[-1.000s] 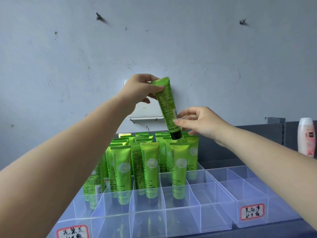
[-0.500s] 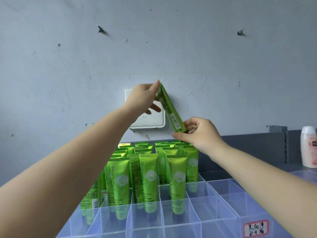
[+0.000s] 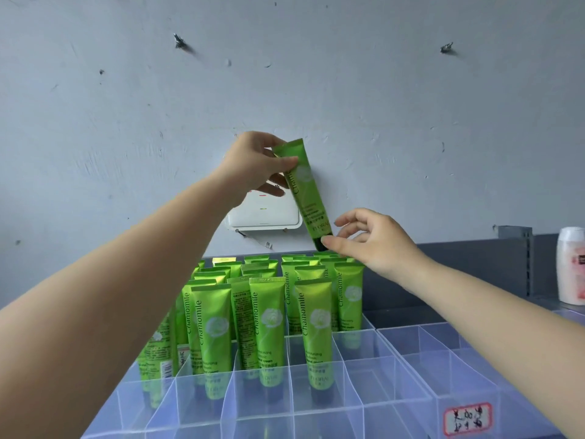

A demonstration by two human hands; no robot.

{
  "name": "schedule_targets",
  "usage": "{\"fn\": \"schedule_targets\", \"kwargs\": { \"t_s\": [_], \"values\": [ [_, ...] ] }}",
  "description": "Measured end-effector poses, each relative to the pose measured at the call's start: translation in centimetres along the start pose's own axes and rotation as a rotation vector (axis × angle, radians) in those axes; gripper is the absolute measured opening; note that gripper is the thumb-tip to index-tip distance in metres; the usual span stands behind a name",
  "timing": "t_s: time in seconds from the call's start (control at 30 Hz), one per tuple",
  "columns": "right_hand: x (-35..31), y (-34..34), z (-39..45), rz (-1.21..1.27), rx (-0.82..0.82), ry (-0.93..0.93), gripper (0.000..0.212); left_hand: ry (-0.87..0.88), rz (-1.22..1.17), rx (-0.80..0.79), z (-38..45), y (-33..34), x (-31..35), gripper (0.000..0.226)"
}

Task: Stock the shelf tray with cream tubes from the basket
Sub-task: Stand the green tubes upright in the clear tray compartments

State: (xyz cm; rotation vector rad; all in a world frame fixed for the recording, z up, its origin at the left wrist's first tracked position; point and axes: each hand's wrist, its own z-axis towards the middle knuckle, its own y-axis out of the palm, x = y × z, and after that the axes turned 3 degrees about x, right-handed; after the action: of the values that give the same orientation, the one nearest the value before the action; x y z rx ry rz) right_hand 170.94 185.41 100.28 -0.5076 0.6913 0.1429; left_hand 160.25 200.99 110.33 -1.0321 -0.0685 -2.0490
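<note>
I hold one green Chamomile cream tube (image 3: 303, 188) tilted in the air above the tray, black cap down. My left hand (image 3: 253, 166) grips its crimped top end. My right hand (image 3: 376, 242) pinches the cap end lightly, thumb on the cap and the other fingers spread. Below, the clear divided shelf tray (image 3: 373, 359) holds several upright green tubes (image 3: 269, 327) in its back and left cells. Its front and right cells hold nothing. The basket is out of view.
A second clear tray (image 3: 443, 369) with a red-bordered label (image 3: 467, 418) stands to the right. A white and pink bottle (image 3: 571, 267) stands at the far right by a grey shelf divider (image 3: 516, 258). A white box (image 3: 266, 217) hangs on the wall behind.
The tube has been turned about its length, so its printed front now faces me instead of the barcode side. Both hands stayed on its ends, and my right fingers have spread.
</note>
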Motion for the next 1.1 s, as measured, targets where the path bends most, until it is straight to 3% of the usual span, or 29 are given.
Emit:
{"fn": "schedule_targets", "kwargs": {
  "t_s": [0.1,0.27,0.4,0.77,1.1],
  "values": [
    [0.6,-0.1,-0.7,-0.017,-0.169,0.051,0.047,-0.016,0.024,-0.007,0.1,-1.0,0.3,0.012],
    [1.3,0.5,-1.6,-0.050,-0.271,0.066,0.021,0.002,0.051,0.033,-0.2,-1.9,0.6,0.014],
    [1.3,0.6,-2.0,-0.004,-0.279,0.023,0.009,-0.027,0.130,-0.048,-0.7,-1.7,0.5,0.013],
    [1.4,-1.2,-2.3,-0.004,-0.280,-0.033,0.015,-0.075,0.415,-0.433,-2.7,1.1,-1.6,0.021],
    [1.1,-0.3,-2.2,-0.049,-0.246,-0.043,0.012,-0.045,0.735,-0.535,-3.6,2.5,-3.9,0.024]
  ]
}}
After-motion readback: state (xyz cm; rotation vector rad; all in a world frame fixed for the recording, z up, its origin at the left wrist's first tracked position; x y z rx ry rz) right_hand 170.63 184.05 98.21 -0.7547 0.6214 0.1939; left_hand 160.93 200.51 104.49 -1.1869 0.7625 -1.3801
